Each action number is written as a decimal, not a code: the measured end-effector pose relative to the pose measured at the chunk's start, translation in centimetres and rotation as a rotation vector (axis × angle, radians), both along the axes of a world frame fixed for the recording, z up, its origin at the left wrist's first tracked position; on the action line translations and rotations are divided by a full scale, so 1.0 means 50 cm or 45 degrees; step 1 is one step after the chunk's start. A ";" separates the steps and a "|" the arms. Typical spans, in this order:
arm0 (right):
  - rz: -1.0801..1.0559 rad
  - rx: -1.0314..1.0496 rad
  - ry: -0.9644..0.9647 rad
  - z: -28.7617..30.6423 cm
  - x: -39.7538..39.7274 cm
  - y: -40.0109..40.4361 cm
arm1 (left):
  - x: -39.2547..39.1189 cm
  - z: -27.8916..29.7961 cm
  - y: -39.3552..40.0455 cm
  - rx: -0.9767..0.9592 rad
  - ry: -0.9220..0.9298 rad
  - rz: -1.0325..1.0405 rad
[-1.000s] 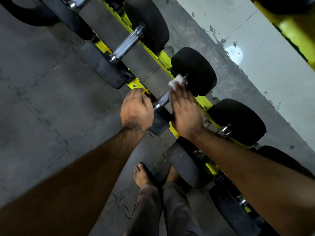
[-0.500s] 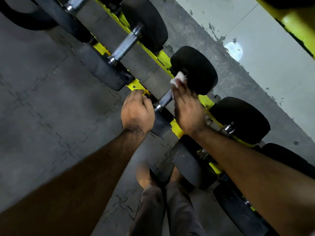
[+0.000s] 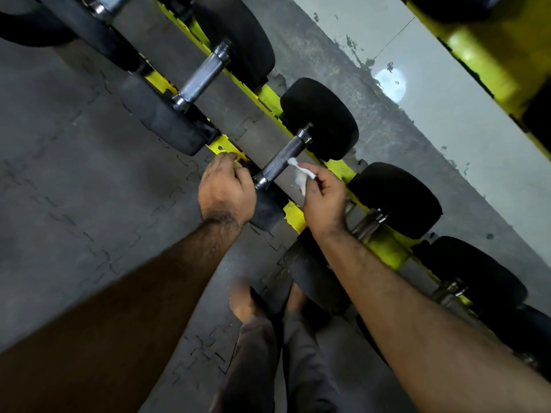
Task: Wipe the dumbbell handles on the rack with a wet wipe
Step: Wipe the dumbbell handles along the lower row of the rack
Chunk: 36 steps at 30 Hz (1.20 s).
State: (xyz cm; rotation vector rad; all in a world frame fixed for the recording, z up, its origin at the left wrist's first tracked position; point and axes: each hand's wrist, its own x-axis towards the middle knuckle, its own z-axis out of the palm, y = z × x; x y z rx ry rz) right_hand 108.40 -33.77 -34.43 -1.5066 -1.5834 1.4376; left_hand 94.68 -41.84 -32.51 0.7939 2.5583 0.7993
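Your left hand [image 3: 226, 192] is covering the near dumbbell head [image 3: 265, 210]; your right arm [image 3: 417, 308] is hiding a handle [image 3: 368, 223]; the top edge is cutting off the far dumbbells [image 3: 110, 4].

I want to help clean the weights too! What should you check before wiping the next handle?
1. Wet wipe held: ok, the right hand pinches it.
2. Wipe off this knurled handle: cannot tell, its tip sits right at the bar.
3. Left hand steady: ok, it grips the yellow rack rail.
4. Next handle reachable: ok, it lies just beside the right hand.
5. Wipe damp and clean enough: cannot tell.
6. Bare feet away from the weights: not ok, they are close to the rack.
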 end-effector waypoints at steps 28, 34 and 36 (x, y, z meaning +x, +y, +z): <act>-0.477 -1.229 0.534 0.012 -0.119 0.115 | -0.006 -0.010 -0.003 0.036 -0.009 -0.030; -0.166 -1.401 0.451 0.035 -0.093 0.053 | -0.010 -0.014 -0.006 0.056 -0.004 -0.032; -0.370 -1.387 0.632 0.021 -0.103 0.088 | -0.011 -0.016 -0.004 0.068 -0.005 -0.033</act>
